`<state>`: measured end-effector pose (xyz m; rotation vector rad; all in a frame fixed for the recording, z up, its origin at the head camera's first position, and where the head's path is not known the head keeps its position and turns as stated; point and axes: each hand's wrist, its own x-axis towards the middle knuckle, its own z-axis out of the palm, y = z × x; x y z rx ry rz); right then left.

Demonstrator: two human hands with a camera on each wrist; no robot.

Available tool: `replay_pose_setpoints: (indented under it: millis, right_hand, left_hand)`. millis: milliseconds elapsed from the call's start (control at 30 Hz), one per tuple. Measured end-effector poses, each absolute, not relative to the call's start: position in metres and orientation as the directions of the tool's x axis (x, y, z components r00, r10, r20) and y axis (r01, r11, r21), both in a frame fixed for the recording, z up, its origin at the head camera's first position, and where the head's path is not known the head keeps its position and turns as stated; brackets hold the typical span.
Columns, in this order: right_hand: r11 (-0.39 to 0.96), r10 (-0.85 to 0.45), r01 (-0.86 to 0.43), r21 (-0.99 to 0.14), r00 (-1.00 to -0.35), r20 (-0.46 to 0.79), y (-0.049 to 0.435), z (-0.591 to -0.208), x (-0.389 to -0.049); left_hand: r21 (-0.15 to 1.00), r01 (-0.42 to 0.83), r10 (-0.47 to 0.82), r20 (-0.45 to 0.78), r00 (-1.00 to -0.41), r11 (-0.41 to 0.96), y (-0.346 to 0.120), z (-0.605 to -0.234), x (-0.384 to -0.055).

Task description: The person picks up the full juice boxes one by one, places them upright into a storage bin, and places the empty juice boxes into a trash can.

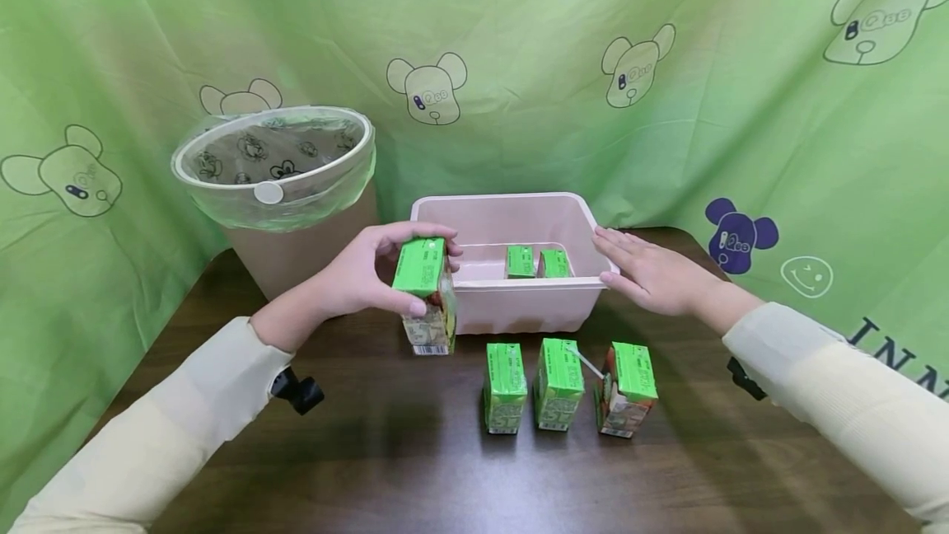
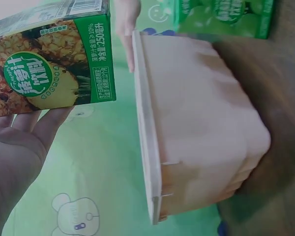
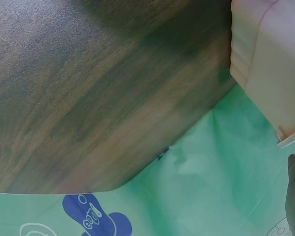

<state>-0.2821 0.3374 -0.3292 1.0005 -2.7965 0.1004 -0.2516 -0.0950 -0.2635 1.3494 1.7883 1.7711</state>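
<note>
My left hand [image 1: 363,270] grips a pineapple juice box [image 1: 421,270] between thumb and fingers, raised above the table just left of a pink plastic bin [image 1: 519,307]. In the left wrist view the box [image 2: 44,64] shows its pineapple picture. My right hand [image 1: 660,270] lies with straight fingers at the bin's right rim. Inside the bin stand two green-topped juice boxes, one on the left [image 1: 521,262] and one on the right [image 1: 553,264]. In front of it are three more: a left one [image 1: 506,390], a middle one [image 1: 559,386] and a right one [image 1: 627,390].
A tall waste bin [image 1: 296,258] lined with a clear plastic bag [image 1: 296,208] stands at the back left. Between the middle and right boxes a white straw [image 1: 587,361] slants. A green printed curtain [image 1: 519,122] hangs behind the dark wooden table [image 1: 415,476].
</note>
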Motion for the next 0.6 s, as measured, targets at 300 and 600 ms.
replay_pose_setpoints:
  millis: [300,600]
  right_hand:
    - [0.772,-0.624,-0.636,-0.002,-0.758,0.193,0.339,-0.331,-0.283]
    - [0.768,-0.628,-0.641,-0.010,-0.755,0.190,0.338,-0.330,-0.281]
  left_hand:
    - [0.885,0.416,0.703,0.431,-0.566,-0.208,-0.084,-0.245,-0.268]
    - [0.884,0.453,0.620,0.419,-0.663,-0.113,-0.071,-0.231,-0.291]
